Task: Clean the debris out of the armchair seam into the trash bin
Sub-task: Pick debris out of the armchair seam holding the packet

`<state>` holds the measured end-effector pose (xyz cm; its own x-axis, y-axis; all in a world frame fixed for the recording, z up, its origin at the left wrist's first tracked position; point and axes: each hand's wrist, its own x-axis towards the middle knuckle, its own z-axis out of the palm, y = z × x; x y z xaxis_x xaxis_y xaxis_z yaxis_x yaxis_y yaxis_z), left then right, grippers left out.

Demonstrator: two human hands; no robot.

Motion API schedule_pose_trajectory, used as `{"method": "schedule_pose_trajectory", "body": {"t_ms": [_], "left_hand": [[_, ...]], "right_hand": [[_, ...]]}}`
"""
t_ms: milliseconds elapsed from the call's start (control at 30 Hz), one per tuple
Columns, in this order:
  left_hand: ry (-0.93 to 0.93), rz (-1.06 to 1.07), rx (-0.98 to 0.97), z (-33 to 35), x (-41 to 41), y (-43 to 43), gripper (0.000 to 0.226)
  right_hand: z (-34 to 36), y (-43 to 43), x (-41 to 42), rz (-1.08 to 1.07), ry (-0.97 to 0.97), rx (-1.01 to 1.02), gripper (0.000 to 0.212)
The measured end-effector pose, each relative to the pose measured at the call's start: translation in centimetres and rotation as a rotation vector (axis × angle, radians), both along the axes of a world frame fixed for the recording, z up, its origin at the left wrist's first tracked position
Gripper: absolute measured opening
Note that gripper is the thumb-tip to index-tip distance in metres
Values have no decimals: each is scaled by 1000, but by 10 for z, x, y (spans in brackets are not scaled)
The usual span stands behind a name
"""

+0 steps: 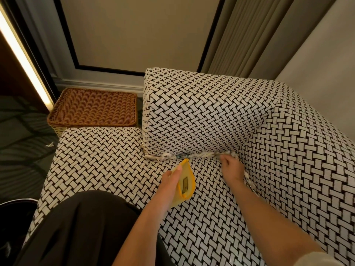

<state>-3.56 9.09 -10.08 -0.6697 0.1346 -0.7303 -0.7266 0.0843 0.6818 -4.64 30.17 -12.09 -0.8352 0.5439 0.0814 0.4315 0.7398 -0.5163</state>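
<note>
armchair: a black-and-white basket-weave fabric armchair is seen from above, with the seat cushion low in the view and an upholstered block raised behind it.
seam: the seam is found where the seat meets that raised block, and it carries on round the corner along the right side.
debris: pale shredded debris is packed along the seam, with a few darker bits mixed in near the middle. More scraps are lodged in the right-hand stretch, just beside the right wrist.
left hand: the left hand is curled round a yellow flat thing with a small dark label. The thumb is laid along its top edge, and its tip is held just short of the seam. What the thing is can't be made out tbh.
right hand: the right hand is set down on the seat at the corner, with bent fingers touching the scraps. Whether anything is pinched can't be told.
bin: a dark round bin is only partly caught at the lower left edge, well apart from the seam.
basket: a brown woven wicker basket is parked on the floor behind the seat.
floor: one pale scrap is lying on the dark floor.
leg: a dark-trousered leg is rested on the seat's front edge.
</note>
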Motion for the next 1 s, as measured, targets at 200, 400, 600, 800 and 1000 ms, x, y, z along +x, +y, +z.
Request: {"method": "schedule_pose_trajectory", "body": {"t_ms": [200, 400, 600, 800, 1000], "left_hand": [[-11, -113, -252, -7, -19, 10, 58], [61, -181, -314, -13, -17, 15, 54], [42, -123, -291, -17, -16, 14, 59], [64, -15, -91, -26, -10, 7, 58], [27, -18, -180, -26, -17, 15, 57]], "right_hand": [[12, -23, 41, -29, 205, -412, 20], [68, -77, 82, 150, 303, -602, 14], [79, -104, 82, 355, 296, -510, 19], [37, -37, 44, 158, 12, -215, 27], [15, 11, 15, 83, -345, 12, 49]]}}
